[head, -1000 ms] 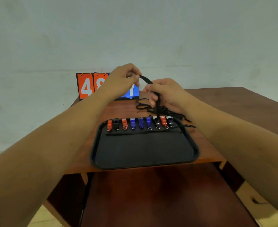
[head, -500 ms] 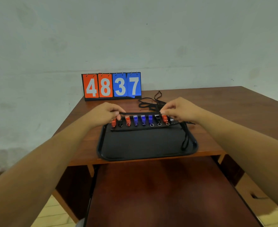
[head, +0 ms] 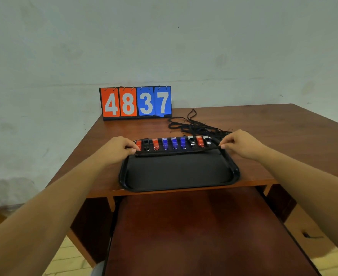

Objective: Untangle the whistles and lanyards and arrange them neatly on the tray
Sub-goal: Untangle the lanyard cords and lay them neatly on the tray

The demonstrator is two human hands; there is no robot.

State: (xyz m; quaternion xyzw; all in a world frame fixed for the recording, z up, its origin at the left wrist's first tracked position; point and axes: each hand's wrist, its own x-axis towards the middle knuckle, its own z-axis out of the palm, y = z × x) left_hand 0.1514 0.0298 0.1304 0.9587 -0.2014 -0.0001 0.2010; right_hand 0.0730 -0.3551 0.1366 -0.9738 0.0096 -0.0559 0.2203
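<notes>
Hands [head: 118, 149] [head: 238, 144] pinch the lanyard [head: 176, 153], stretched left-right across the tray [head: 237, 173].

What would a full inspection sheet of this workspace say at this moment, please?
Surface: brown wooden table.
Job's things: black rectangular plastic tray at the near edge; nine small whistles in red, black, blue and silver in a row along its far side; one flat black lanyard stretched in front of them; tangled black lanyards on the table behind.
Clutter: orange-and-blue flip scoreboard reading 4837.
Hands: left hand and right hand each pinch one end of the stretched lanyard.
Cables: nothing seen.
Surroundings: pale plaster wall; tiled floor.
</notes>
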